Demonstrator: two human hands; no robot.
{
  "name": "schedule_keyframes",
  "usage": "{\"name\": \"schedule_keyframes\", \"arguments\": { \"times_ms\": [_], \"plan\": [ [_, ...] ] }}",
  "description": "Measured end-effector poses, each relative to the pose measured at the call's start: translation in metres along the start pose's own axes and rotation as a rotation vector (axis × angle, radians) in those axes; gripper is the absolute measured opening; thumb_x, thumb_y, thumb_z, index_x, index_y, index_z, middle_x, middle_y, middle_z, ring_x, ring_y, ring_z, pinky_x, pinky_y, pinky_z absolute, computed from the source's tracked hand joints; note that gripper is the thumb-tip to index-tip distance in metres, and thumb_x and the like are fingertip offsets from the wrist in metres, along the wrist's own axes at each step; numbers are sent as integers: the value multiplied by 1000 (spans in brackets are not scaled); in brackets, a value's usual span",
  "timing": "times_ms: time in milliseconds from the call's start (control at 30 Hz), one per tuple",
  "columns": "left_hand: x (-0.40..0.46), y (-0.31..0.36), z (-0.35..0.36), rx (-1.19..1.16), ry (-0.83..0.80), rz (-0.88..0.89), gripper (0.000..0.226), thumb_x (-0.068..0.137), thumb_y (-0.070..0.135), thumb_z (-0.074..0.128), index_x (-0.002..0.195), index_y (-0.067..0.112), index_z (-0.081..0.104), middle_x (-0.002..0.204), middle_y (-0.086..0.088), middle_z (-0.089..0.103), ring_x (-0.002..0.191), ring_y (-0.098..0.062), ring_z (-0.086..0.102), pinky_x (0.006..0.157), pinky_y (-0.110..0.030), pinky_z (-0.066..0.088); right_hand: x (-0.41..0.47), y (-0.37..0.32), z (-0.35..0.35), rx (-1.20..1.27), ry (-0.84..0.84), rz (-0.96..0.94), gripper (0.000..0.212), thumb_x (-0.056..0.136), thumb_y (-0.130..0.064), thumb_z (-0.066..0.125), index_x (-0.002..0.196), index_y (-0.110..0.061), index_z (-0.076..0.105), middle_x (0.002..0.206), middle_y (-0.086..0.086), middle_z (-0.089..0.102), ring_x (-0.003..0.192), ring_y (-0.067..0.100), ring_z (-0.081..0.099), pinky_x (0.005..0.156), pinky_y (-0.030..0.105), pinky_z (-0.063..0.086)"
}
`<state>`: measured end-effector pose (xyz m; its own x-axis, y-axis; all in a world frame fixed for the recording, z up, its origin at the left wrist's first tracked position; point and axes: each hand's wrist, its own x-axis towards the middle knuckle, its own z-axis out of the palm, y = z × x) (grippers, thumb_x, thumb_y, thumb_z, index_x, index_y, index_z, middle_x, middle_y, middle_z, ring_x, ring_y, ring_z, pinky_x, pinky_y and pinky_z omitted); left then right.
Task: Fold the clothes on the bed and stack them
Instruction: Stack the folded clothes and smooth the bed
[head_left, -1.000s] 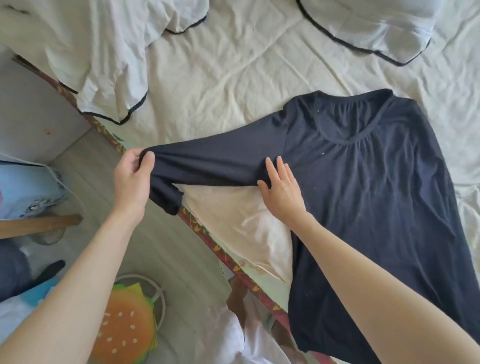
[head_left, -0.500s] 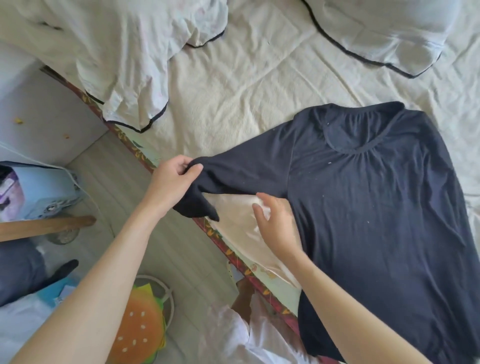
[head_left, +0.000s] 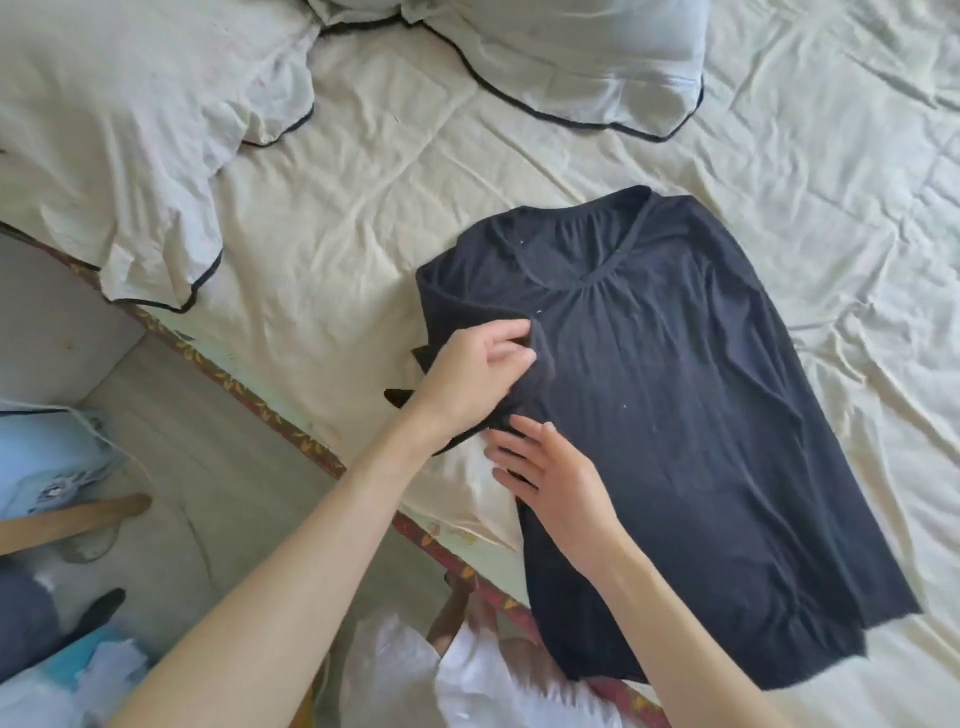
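Looking down: I am seeing the scene from the head camera, over the bed edge.
Floor side: a pale blue box is sitting at the far left, and a wooden bar is poking in just below it.
Pillows: two white pillows with dark piping are lying at the head of the bed, one at the left and one further right.
Bed edge: a red patterned trim is running diagonally along the mattress side.
Left hand: my left hand is closing its fingers and thumb on the folded-in sleeve, pinching the dark cloth near the chest of the shirt.
Sleeve end: two dark corners of cloth are sticking out to the left of that hand; I cannot tell exactly which part of the sleeve they are.
Right hand: my right hand is lying open and flat, fingers spread, pressing on the left side edge of the shirt just below the left hand, gripping nothing.
Shirt: the navy long-sleeved shirt is lying face up on the cream sheet, neckline pointing to the pillows, hem hanging near the bed edge at the bottom.
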<state>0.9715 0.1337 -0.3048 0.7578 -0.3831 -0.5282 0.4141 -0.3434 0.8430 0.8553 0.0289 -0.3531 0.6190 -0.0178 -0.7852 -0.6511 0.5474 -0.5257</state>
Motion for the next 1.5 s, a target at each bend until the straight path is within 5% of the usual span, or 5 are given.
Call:
{"name": "schedule_keyframes", "arguments": {
  "times_ms": [167,400,733,1067,1500],
  "plan": [
    [25,-26,73,382,-143,25,45,96,12,49,140,13,44,141,-1,49,130,-10,44,102,-15,30,-13,-7,-90,-236,278,-26,27,101,-26,43,123,-20,55,128,4,61,116,16,58,102,34,43],
    [36,-107,42,960,162,-160,67,90,25,61,147,17,28,153,-11,25,141,-30,22,112,-49,24,23,20,-181,-1904,216,-285,66,97,-48,39,152,-29,7,160,3,-1,147,26,-4,114,53,6],
    [15,-104,68,1137,301,-6,13,93,14,48,97,5,57,101,-13,60,104,-33,52,93,-40,34,30,18,-203,-1835,27,-184,59,100,-43,36,152,-25,13,160,-1,-3,147,21,-5,116,50,8],
    [-17,-53,224,715,-215,166,28,98,22,40,124,23,52,128,7,56,119,-15,47,95,-31,37,-21,-27,-237,-111,283,90,37,99,-43,41,128,-22,52,125,-1,58,114,17,56,97,36,43],
    [-10,-129,195,974,36,-64,49,97,16,45,145,15,35,155,-5,24,142,-23,17,111,-39,26,7,6,-236,-1720,159,-247,82,83,-54,61,148,-21,22,159,1,5,145,23,9,110,45,26]
  ]
}}
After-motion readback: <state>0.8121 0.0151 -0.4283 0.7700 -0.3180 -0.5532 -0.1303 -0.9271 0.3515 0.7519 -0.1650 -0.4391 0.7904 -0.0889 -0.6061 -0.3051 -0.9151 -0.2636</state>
